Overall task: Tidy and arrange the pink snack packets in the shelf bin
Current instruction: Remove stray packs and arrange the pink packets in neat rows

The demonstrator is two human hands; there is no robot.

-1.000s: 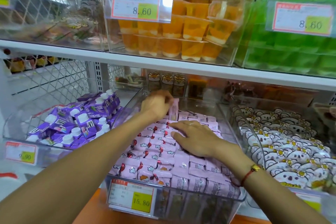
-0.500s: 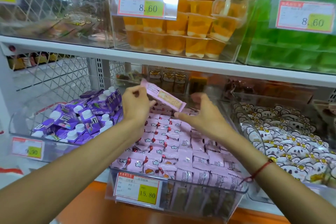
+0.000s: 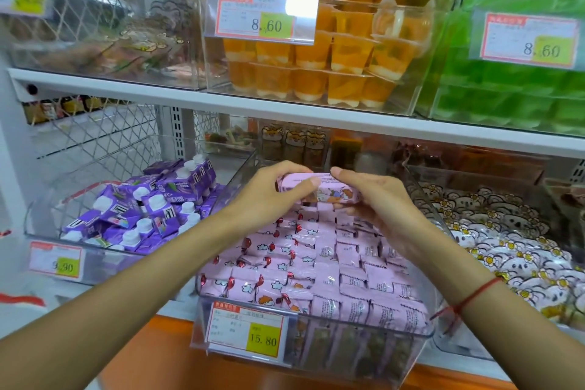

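Observation:
A clear plastic shelf bin [image 3: 319,355] on the lower shelf is packed with several pink snack packets [image 3: 316,266] lying in rows. Above the back of the pile, one pink packet [image 3: 329,190] is held level between both hands. My left hand [image 3: 269,193] grips its left end with fingers curled over the top. My right hand [image 3: 376,199] grips its right end, thumb on the near side. A yellow 15.80 price tag [image 3: 247,331] hangs on the bin's front.
A bin of purple drink cartons [image 3: 152,209] stands to the left, a bin of white flower-print packets [image 3: 506,237] to the right. The white shelf board [image 3: 285,111] overhead carries orange jelly cups [image 3: 316,60] and green packs [image 3: 512,89].
The packet that my left hand lifted from the back of the pile is now held by both hands. My right hand left the pile and took its right end; the packet turned level.

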